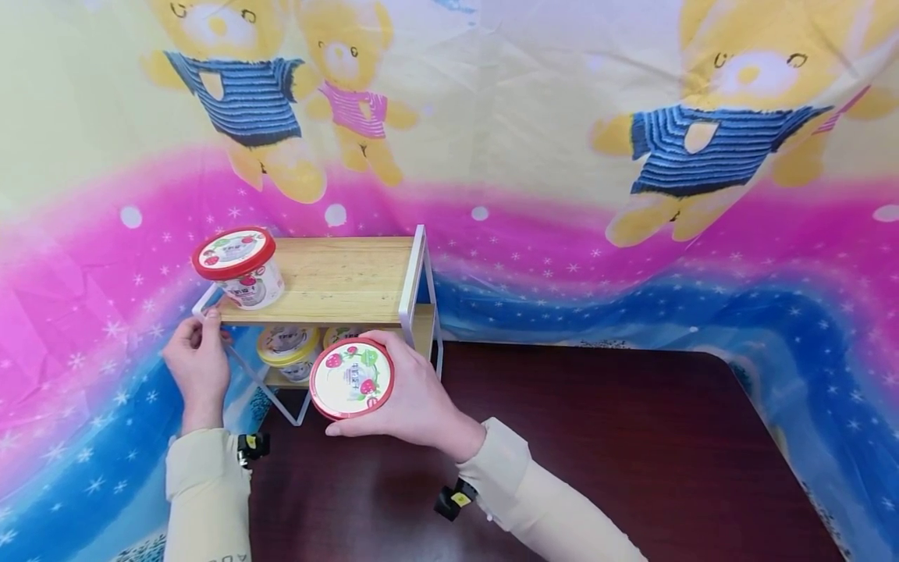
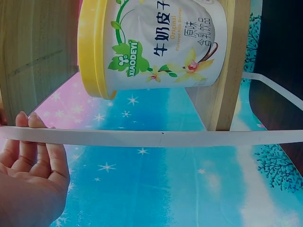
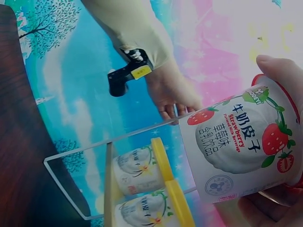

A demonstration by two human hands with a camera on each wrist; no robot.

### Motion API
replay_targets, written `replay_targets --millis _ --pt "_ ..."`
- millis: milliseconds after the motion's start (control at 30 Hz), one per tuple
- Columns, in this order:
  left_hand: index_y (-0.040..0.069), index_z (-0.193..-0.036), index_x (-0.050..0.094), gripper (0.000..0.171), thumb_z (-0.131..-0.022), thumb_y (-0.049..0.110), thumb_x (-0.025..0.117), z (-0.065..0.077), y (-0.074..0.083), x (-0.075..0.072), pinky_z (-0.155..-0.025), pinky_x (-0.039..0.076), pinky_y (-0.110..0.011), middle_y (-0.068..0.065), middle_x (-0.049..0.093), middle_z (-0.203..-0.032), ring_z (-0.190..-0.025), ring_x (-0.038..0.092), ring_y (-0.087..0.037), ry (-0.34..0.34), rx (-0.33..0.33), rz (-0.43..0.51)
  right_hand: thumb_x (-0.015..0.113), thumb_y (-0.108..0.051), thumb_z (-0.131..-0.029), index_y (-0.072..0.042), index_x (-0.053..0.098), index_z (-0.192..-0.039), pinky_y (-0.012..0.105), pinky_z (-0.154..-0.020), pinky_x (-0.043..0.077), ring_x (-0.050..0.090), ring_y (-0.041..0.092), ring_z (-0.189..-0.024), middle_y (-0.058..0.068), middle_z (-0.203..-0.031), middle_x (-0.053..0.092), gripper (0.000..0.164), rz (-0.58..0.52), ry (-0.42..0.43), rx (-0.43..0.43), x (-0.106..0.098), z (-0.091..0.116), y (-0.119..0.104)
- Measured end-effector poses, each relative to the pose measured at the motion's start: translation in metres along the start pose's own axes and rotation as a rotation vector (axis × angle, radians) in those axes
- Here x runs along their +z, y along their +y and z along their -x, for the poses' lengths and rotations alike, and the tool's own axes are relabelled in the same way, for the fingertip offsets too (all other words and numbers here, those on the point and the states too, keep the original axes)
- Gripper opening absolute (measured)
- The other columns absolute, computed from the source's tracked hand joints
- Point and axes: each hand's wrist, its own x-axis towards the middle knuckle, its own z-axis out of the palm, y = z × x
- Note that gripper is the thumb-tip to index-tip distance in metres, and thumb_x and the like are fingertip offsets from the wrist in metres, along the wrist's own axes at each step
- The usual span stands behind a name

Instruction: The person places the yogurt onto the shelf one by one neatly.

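Note:
My right hand (image 1: 424, 402) grips a red-lidded strawberry milk tub (image 1: 351, 378) in front of the small shelf, its lid turned toward the head camera. In the right wrist view the tub's printed side (image 3: 236, 146) faces the camera, with fingers and thumb around the lid end. At the shelf's front left corner, my left hand (image 1: 200, 375) holds the white metal frame (image 2: 118, 136), fingers curled behind the bar. Another red-lidded tub (image 1: 256, 285) stands on the wooden top board (image 1: 344, 277), right above the left hand. Yellow-lidded tubs (image 3: 142, 172) stand on the lower board.
The shelf's white right side frame (image 1: 416, 285) rises slightly above the top board. Beneath lies a dark reddish-brown table (image 1: 597, 453). A printed cloth (image 1: 520, 195) with bears hangs close behind and to the left of the shelf.

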Motion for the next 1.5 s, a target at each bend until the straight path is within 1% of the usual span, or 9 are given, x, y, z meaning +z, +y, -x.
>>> replay_targets --millis 100,367,600,833,1067,1267,1500 --pt "0.01 -0.099 0.071 0.029 -0.103 0.036 0.061 0.0 0.0 0.0 -0.072 0.047 -0.02 0.007 0.065 -0.079 -0.075 0.06 -0.008 0.001 -0.003 0.004 0.096 -0.048 -0.063 -0.032 0.044 -0.139 0.026 -0.08 0.056 0.053 0.005 -0.113 -0.016 -0.124 0.054 0.093 -0.007 0.005 -0.014 0.001 -0.004 -0.003" --pt "0.009 -0.096 0.069 0.028 -0.103 0.035 0.061 -0.004 -0.004 0.0 -0.07 0.047 -0.02 0.01 0.064 -0.076 -0.073 0.06 -0.007 -0.006 0.002 0.002 0.096 -0.047 -0.064 -0.032 0.043 -0.139 0.026 -0.08 0.055 0.053 0.005 -0.114 -0.016 -0.124 0.054 0.093 -0.029 -0.018 -0.015 0.004 -0.01 -0.01" --pt "0.005 -0.096 0.068 0.032 -0.103 0.035 0.061 -0.005 -0.004 -0.001 -0.07 0.048 -0.019 0.011 0.064 -0.076 -0.073 0.06 -0.007 -0.003 0.0 -0.005 0.096 -0.048 -0.063 -0.03 0.044 -0.138 0.026 -0.081 0.055 0.053 0.003 -0.111 -0.017 -0.121 0.055 0.093 0.018 -0.002 -0.035 0.006 -0.018 -0.016" --pt "0.007 -0.097 0.068 0.029 -0.103 0.035 0.062 -0.004 -0.004 0.0 -0.071 0.048 -0.02 0.011 0.064 -0.076 -0.073 0.06 -0.007 -0.009 -0.007 0.013 0.096 -0.05 -0.061 -0.029 0.046 -0.137 0.025 -0.079 0.055 0.054 0.001 -0.108 -0.018 -0.119 0.057 0.093 0.05 0.025 -0.038 0.004 -0.027 -0.023" --pt "0.009 -0.1 0.07 0.029 -0.103 0.037 0.061 -0.002 -0.001 -0.001 -0.07 0.048 -0.02 0.009 0.064 -0.077 -0.074 0.06 -0.008 -0.012 -0.011 0.002 0.095 -0.052 -0.063 -0.03 0.045 -0.138 0.026 -0.079 0.054 0.052 0.002 -0.111 -0.018 -0.121 0.056 0.093 0.071 0.037 -0.033 0.002 -0.032 -0.03" --pt "0.011 -0.1 0.07 0.03 -0.102 0.039 0.061 -0.001 -0.001 -0.001 -0.071 0.048 -0.02 0.008 0.065 -0.079 -0.076 0.06 -0.008 -0.018 -0.019 -0.01 0.095 -0.05 -0.064 -0.03 0.044 -0.138 0.025 -0.08 0.054 0.052 0.002 -0.111 -0.017 -0.122 0.056 0.092 0.051 0.042 -0.05 0.001 -0.037 -0.035" --pt "0.01 -0.098 0.069 0.031 -0.103 0.04 0.061 -0.002 0.0 -0.001 -0.071 0.048 -0.02 0.007 0.065 -0.079 -0.075 0.06 -0.008 -0.011 -0.017 -0.016 0.094 -0.05 -0.066 -0.029 0.043 -0.139 0.024 -0.078 0.055 0.053 0.002 -0.109 -0.015 -0.121 0.055 0.091 0.039 0.051 -0.04 -0.002 -0.045 -0.044"
